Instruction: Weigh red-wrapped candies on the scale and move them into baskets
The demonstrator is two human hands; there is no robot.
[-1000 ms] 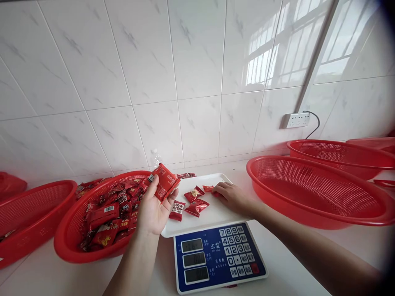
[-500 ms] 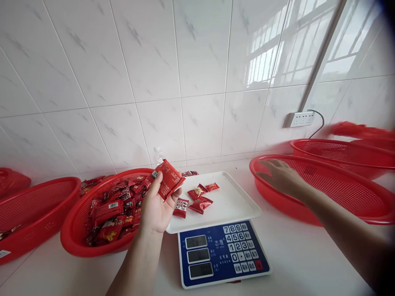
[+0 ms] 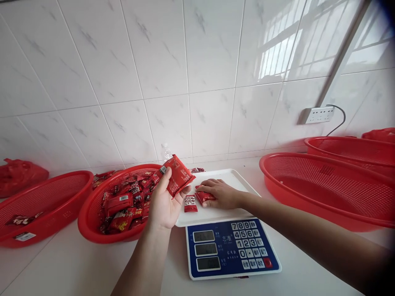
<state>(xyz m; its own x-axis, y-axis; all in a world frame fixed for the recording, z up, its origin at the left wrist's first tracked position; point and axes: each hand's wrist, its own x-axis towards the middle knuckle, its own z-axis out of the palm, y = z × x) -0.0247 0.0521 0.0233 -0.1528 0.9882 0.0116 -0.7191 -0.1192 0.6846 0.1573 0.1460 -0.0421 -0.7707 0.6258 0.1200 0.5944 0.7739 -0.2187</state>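
Note:
My left hand (image 3: 166, 205) holds a flat red snack packet (image 3: 179, 176) up in front of the scale tray, thumb on top and fingers beneath. On the white tray (image 3: 237, 177), the fingers of my right hand (image 3: 222, 192) curl over small red snack packets (image 3: 203, 197), most of which they hide. One red and white packet (image 3: 190, 204) lies on the tray just left of that hand. The blue keypad panel of the electronic scale (image 3: 226, 251) faces me in front of the tray; its display digits are too faint to read.
A red basket full of packets (image 3: 82, 218) stands left of the scale. Further left is a red basket with few packets (image 3: 70, 193). Large red baskets (image 3: 268, 181) stand on the right. A power strip (image 3: 317, 115) is fixed to the tiled wall.
My right hand has come from over the right-hand basket onto the packets on the tray. My left hand keeps its packet. The view has turned slightly left.

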